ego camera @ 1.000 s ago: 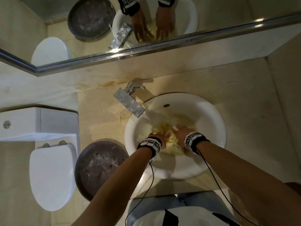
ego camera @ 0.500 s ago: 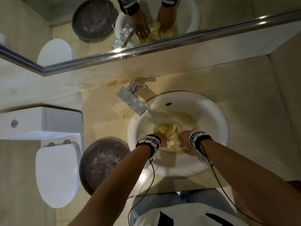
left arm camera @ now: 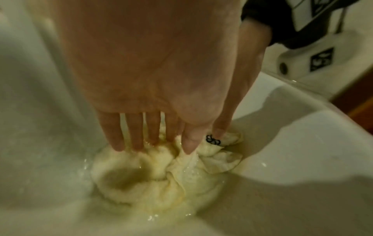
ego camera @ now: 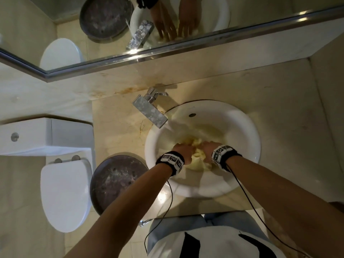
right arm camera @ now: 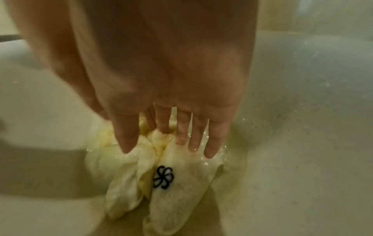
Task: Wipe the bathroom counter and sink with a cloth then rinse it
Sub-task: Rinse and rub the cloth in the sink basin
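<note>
**A:** ok quick count of the bathroom shot: one sink (ego camera: 247,146), one cloth (ego camera: 199,159), one tap (ego camera: 150,112), two hands. Anything I missed?

**B:** one toilet (ego camera: 63,194) over at 9 o'clock with its tank (ego camera: 46,135) behind it, one dark round bin (ego camera: 115,183) squeezed between the toilet and the sink at about 8, and one mirror (ego camera: 242,8) along the top at 12 showing the hands and tap again. All of it around one beige counter (ego camera: 288,112).

**A:** where's the cloth exactly?

**B:** bottom of the bowl, dead centre, bunched up and soaked, pale yellow. There's a single black flower-ish logo (right arm camera: 163,177) on one fold. Droplets all around it.

**A:** are the hands actually gripping it?

**B:** not really. Left hand (left arm camera: 153,67) has fingers (left arm camera: 113,131) straight, tips pushed down into the wad, thumb poking in too. Right hand (right arm camera: 161,71) same deal, fingers (right arm camera: 214,137) spread and straight, pressing on the top of the cloth. So both flat-ish and pressing, nothing curled round it.

**A:** what blocks the view?

**B:** from the head view the two wrists with their black tagged bands (ego camera: 171,161) sit right over the cloth, so you only see scraps of yellow between them. The tap juts in from 10 o'clock over the bowl's edge. Can't tell if water's running, that bit is blurry.
</note>
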`<state>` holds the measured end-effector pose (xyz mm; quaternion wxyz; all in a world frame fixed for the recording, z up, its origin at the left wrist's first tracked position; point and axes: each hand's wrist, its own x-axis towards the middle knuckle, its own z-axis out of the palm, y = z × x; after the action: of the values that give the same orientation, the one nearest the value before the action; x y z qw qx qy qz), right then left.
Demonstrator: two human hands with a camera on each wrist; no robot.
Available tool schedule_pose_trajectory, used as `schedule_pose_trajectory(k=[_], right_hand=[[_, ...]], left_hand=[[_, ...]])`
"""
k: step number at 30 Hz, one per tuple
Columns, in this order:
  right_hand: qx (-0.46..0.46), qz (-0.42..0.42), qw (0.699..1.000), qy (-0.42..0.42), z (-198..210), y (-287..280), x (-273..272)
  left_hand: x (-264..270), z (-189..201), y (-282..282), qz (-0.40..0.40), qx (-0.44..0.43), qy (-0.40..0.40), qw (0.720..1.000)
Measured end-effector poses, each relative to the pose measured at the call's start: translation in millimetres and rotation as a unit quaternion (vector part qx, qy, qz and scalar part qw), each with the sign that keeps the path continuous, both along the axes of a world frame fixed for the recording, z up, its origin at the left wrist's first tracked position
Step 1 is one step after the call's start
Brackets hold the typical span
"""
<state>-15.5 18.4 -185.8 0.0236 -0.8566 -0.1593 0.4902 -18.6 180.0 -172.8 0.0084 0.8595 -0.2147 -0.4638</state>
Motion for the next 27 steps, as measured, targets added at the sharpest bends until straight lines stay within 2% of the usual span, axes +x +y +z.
schedule_pose_trajectory(k=[2, 5, 7, 12, 15, 19, 23, 27], right_hand=[[-0.020, 0.047, 0.999, 0.011, -5.4, -2.7, -15.7], [-0.008, 0.070, 0.997, 0.039, -3.2, -1.9, -22.0], [-0.024, 0.076, 0.996, 0.035, 4.4, -0.1, -20.1], [-0.006, 0.012, 1.000, 0.000, 8.6, -2.0, -14.2], [-0.013, 0.064, 0.997, -0.047, 8.3, -9.0, -17.9], [-0.063, 0.115, 0.988, -0.083, 9.5, -0.4, -32.5], [-0.076, 0.097, 0.987, -0.101, 5.5, 16.9, -32.7], [-0.055, 0.089, 0.991, -0.080, 4.1, 11.5, -19.6]], left_hand=[[-4.8, -1.7, 0.8, -0.027, 0.005, 0.023, 0.999], [-13.1, -8.7, 4.1, -0.011, 0.008, 0.108, 0.994], [-12.4, -9.7, 1.5, -0.009, 0.009, 0.122, 0.992], [-11.5, -10.3, -1.6, -0.039, 0.012, 0.026, 0.999], [-19.5, -16.7, 3.6, -0.066, 0.040, -0.008, 0.997], [-23.8, -28.5, -4.8, -0.076, 0.075, -0.008, 0.994], [-15.6, -22.1, -14.8, -0.126, 0.073, -0.039, 0.989], [-7.3, -17.3, -10.6, -0.125, 0.048, -0.062, 0.989]])
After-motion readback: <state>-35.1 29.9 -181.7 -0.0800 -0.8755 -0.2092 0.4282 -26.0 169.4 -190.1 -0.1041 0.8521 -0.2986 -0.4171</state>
